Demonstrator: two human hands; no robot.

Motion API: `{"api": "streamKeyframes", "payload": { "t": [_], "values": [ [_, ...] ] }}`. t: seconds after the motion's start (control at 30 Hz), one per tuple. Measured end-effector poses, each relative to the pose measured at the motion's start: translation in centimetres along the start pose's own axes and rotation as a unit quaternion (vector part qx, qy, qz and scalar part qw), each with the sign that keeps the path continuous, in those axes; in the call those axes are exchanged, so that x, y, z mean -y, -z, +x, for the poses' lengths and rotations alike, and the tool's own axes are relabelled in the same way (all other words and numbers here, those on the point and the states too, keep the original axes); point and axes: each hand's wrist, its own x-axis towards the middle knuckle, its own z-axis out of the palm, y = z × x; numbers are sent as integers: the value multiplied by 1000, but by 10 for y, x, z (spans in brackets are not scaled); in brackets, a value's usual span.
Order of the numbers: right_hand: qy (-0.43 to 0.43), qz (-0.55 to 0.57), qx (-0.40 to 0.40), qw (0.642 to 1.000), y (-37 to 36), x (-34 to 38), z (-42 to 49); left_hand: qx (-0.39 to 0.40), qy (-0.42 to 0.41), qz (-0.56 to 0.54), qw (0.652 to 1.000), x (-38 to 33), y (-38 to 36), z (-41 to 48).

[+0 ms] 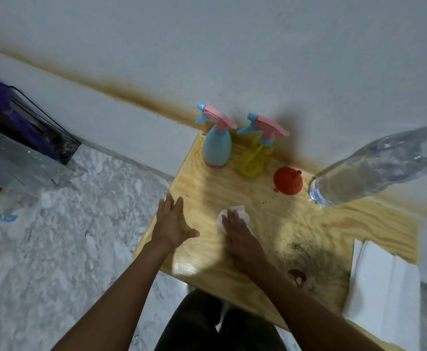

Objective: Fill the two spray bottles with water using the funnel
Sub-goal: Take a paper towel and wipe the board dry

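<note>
The step seems to be wiping the table (321, 224) with the tissue (240, 211); it is best to press flat and sweep short, away from the funnel (288, 182) at one o'clock. The right hand (235, 229) presses the tissue with straight fingers, gripping nothing. The left hand (172, 221), at nine o'clock, is spread and empty. The blue spray bottle (217, 145) and yellow spray bottle (255, 158) stand capped at twelve o'clock, the water bottle (374, 168) at two.

Plain home room: marble-patterned tile floor (68, 236), stained white wall (232, 46), small plywood table (232, 181).
</note>
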Motion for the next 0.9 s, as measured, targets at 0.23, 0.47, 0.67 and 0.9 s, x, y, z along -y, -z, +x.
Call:
{"api": "streamKeyframes", "payload": {
  "t": [0.23, 0.47, 0.67, 0.9],
  "values": [
    [57, -73, 26, 995, -7, -1, 14, 3, 10, -14, 1000, 0, 2, -2],
    [129, -88, 50, 986, -11, -4, 44, 13, 10, -18, 1000, -1, 3, -4],
    [129, -150, 67, 978, 1, 16, 83, 12, 13, -30, 999, -2, 4, -5],
    [39, -86, 27, 995, 2, 23, 104, 18, 12, -45, 999, -3, 6, -8]
  ]
}}
